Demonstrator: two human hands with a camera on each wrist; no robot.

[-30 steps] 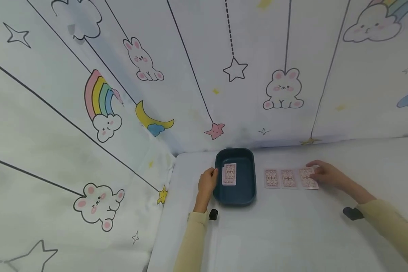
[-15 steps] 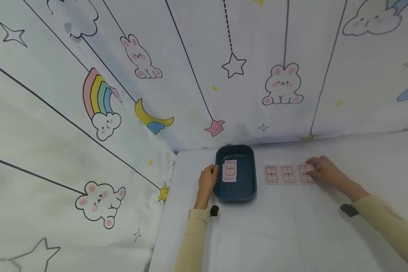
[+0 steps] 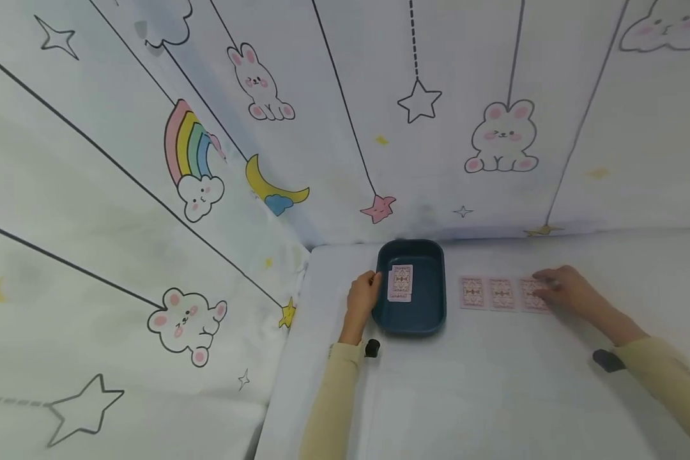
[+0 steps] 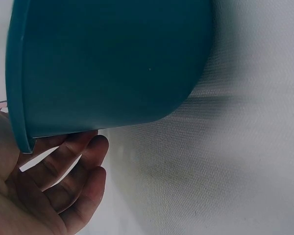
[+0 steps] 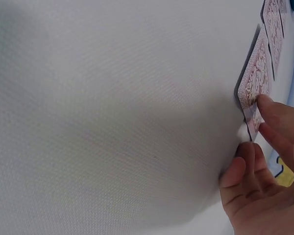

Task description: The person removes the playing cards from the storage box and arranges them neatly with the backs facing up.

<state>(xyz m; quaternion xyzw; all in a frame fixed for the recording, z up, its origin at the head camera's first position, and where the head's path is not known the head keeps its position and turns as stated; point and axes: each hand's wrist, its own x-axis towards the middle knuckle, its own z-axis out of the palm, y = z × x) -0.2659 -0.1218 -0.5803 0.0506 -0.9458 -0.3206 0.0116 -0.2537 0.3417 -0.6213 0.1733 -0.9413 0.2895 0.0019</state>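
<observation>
A dark teal tray (image 3: 411, 322) stands on the white table, with overlapping face-down playing cards (image 3: 401, 282) inside. My left hand (image 3: 363, 295) grips the tray's left side; in the left wrist view its fingers (image 4: 90, 147) curl against the outer wall below the rim, while the thumb is hidden. To the right, three red-patterned playing cards lie face down in a row: the left card (image 3: 472, 292), the middle card (image 3: 501, 294) and the right card (image 3: 530, 300). My right hand (image 3: 572, 294) holds that right card by its outer end, the thumb on its back, partly covering it.
The white table (image 3: 483, 383) meets a cartoon-printed cloth backdrop (image 3: 345, 128) behind the tray and on the left. Black devices (image 3: 372, 348) sit beneath both wrists. Pale yellow sleeves (image 3: 333, 396) cover the forearms.
The right card has turned slightly and now sits straighter in line with the others under my right hand. My left hand stays on the tray. The head view has shifted a little.
</observation>
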